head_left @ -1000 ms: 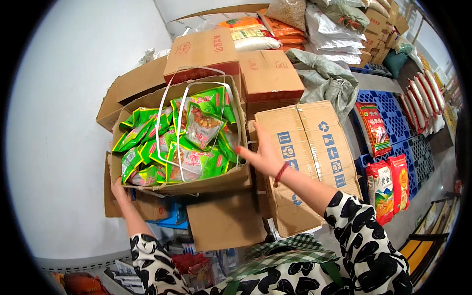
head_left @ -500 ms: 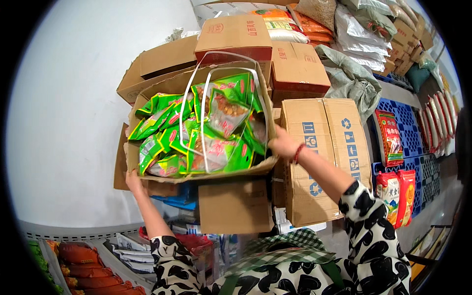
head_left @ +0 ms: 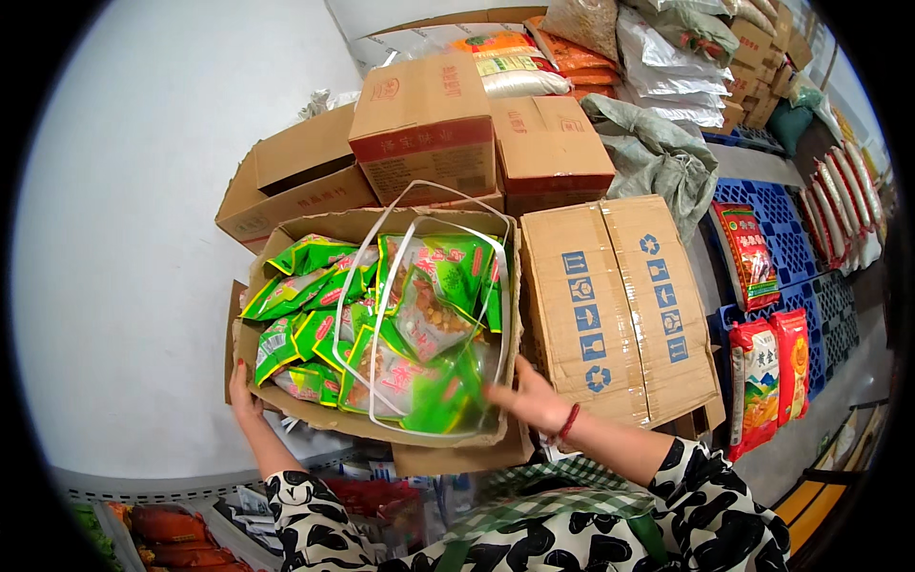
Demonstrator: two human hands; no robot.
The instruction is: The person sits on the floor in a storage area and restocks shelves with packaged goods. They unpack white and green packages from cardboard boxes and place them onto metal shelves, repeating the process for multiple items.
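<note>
An open cardboard box [head_left: 386,431] is in front of me, filled with green snack-like bags [head_left: 424,319] that have clear windows showing brownish contents. White plastic strapping loops [head_left: 338,329] stand up loosely over the bags. My left hand [head_left: 244,393] grips the box's near left corner from outside. At the near right corner, my right hand [head_left: 534,398] reaches over the rim with thumb and fingers apart. Its fingertips are beside a green bag [head_left: 448,391] that is smeared by motion, and contact between them is unclear.
A taped carton [head_left: 620,315] stands right of the box, with more cartons [head_left: 424,133] behind. A white wall [head_left: 133,238] rises at left. Blue pallets [head_left: 786,234] with red bags [head_left: 753,381] lie at right; stacked sacks [head_left: 667,71] are at the back. Goods [head_left: 172,524] line the lower left.
The open box has come lower in view, nearer to me. My right hand has gone from gripping the right wall to reaching over the near right corner. One bag is now blurred.
</note>
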